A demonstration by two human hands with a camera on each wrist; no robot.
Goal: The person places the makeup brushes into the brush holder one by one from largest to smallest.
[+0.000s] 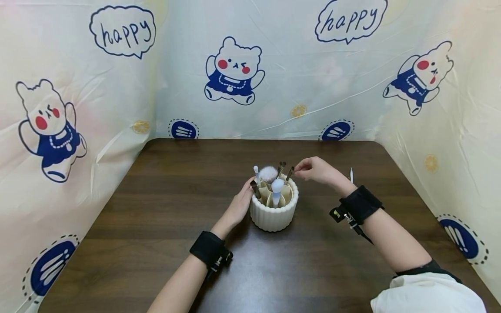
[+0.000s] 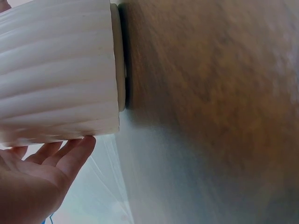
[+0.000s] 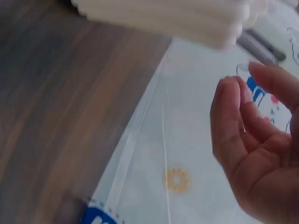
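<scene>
A cream ribbed makeup brush holder [image 1: 274, 217] stands upright on the dark wooden table. Several brushes stick out of its compartments, among them a fluffy powder brush [image 1: 268, 174] and a pale-headed brush [image 1: 277, 186]. My left hand [image 1: 239, 206] rests its fingers on the holder's left side; the left wrist view shows its fingertips [image 2: 84, 144] touching the ribbed wall. My right hand [image 1: 315, 169] hovers at the right rim, close to a thin dark brush [image 1: 290, 173]. In the right wrist view a gap shows between its thumb and bent fingers [image 3: 229, 107], with nothing between them.
A slim white pointed item [image 1: 351, 174] is partly hidden behind my right wrist. Printed cloth [image 1: 297, 78] hangs around the table's back and sides. Both wrists carry black straps with small cameras.
</scene>
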